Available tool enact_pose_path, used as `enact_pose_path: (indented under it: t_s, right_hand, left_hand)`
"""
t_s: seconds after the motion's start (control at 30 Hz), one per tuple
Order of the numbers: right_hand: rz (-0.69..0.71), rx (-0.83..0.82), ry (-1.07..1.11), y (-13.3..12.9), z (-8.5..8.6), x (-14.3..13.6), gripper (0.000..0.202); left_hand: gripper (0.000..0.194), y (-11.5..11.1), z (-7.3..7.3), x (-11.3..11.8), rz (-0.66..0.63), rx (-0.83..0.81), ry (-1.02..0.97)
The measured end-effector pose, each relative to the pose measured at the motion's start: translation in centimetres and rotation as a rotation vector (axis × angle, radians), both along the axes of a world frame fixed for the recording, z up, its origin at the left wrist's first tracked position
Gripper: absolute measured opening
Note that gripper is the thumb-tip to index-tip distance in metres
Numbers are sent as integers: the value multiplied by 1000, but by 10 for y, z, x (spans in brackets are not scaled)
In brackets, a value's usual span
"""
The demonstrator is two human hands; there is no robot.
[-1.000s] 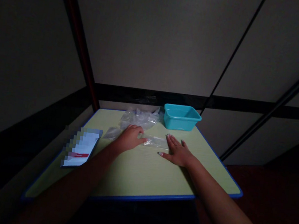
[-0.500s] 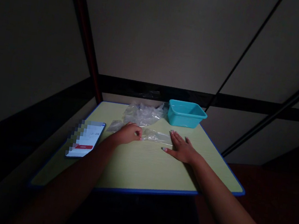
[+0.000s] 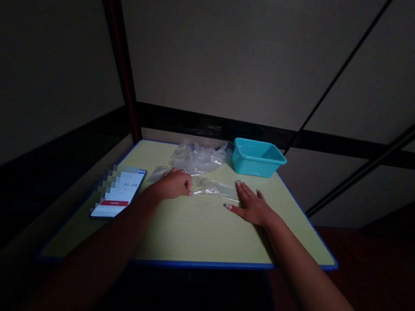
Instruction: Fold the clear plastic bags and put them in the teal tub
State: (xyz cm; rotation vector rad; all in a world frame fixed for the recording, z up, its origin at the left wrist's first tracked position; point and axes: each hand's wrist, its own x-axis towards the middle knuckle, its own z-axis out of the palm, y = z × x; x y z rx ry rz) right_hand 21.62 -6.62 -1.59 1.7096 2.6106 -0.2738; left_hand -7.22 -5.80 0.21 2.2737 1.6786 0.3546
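Note:
A clear plastic bag (image 3: 216, 188) lies flat across the middle of the table, between my two hands. My left hand (image 3: 175, 184) rests on the bag's left part with its fingers curled; whether it grips the plastic cannot be made out. On the right end of the bag my right hand (image 3: 252, 205) lies flat, fingers spread and thumb apart. Behind them sits a crumpled heap of clear plastic bags (image 3: 197, 158).
A turquoise basket (image 3: 255, 167) stands at the table's back right. A phone (image 3: 118, 195) with a lit screen lies at the left. The table (image 3: 204, 242) has a blue edge, with wall panels behind it.
My left hand has slid slightly to the left along the bag. My right hand has stayed in place.

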Motion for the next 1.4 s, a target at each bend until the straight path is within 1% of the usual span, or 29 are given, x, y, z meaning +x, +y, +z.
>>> enact_pose_path:
  t_s: [0.07, 0.23, 0.5, 0.53, 0.6, 0.67, 0.7, 0.73, 0.83, 0.9, 0.97, 1.03, 1.13, 1.3, 1.4]
  right_hand:
    - [1, -1, 0, 0, 0, 0, 94]
    - [6, -4, -6, 0, 1, 0, 93]
    - [6, 0, -5, 0, -1, 1, 92]
    - [7, 1, -4, 1, -1, 1, 92]
    - [7, 3, -3, 1, -2, 1, 92]
    - [7, 5, -6, 1, -2, 1, 92]
    - [8, 6, -10, 1, -2, 1, 92]
    - [9, 7, -13, 1, -2, 1, 92]
    - [14, 4, -19, 1, -1, 1, 92]
    - [15, 3, -16, 1, 0, 1, 92]
    - [10, 3, -14, 0, 0, 1, 92]
    - [7, 2, -12, 0, 1, 1, 92]
    - [9, -4, -16, 0, 1, 0, 91]
    - [8, 4, -21, 1, 0, 1, 89]
    - [11, 10, -26, 1, -1, 2, 90]
  left_hand:
    - [4, 1, -1, -2, 15, -13, 7]
    - [9, 7, -6, -6, 117, -31, -2]
    - [7, 8, -1, -8, 173, -24, -19]
    - [7, 7, 0, -7, 181, -6, -22]
    - [9, 6, 3, -3, 174, 83, -43]
    - [12, 4, 5, 2, 129, 183, -81]
    - [14, 3, 5, 4, 99, 204, -94]
    - [15, 3, 5, 5, 70, 191, -98]
    - [17, 2, 1, 1, 28, 50, -83]
    - [13, 3, -1, -4, 37, -26, -90]
    - [6, 4, -1, -8, 50, -66, -106]
    - [3, 4, 1, -10, 55, -85, -112]
    - [4, 4, 3, -10, 62, -98, -119]
    - [2, 8, 0, -13, 105, -113, -106]
    - [6, 10, -2, -15, 129, -118, -93]
